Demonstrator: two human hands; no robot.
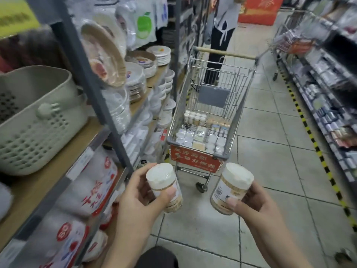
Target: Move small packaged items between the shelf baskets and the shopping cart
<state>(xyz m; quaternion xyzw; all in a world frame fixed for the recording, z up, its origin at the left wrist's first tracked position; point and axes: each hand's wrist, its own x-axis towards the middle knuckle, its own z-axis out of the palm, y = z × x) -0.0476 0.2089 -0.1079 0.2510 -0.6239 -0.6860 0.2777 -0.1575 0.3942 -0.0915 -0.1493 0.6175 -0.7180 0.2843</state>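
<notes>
In the head view, each hand carries one small cylindrical jar, which looks like a way to shift two items per trip. The left hand (135, 192) wraps its fingers round the left jar (164, 187), thumb pressed across the label on the near side, the white cap tipped up toward the camera. The right hand (255, 200) grips the right jar (230, 187) the same way, thumb on the near face beside a barcode, so both jars lean slightly apart and neither touches the other. They are held low and near, over the tiled floor (270, 171), just short of the shopping cart (210, 105), which stands farther up the aisle with its red front panel facing the person. The cart's bed already holds rows of similar capped jars at its far end and flat white packs nearer, packed tidily, presumably so more will fit. On the left, a perforated beige basket (36, 120) sits on a shelf (48, 178) above wrapped rolls, close enough to reach from here. Whether the jars are bound for the cart or the basket cannot be told from this moment. Beyond the cart's handle, another person (222, 35) stands in the aisle.
</notes>
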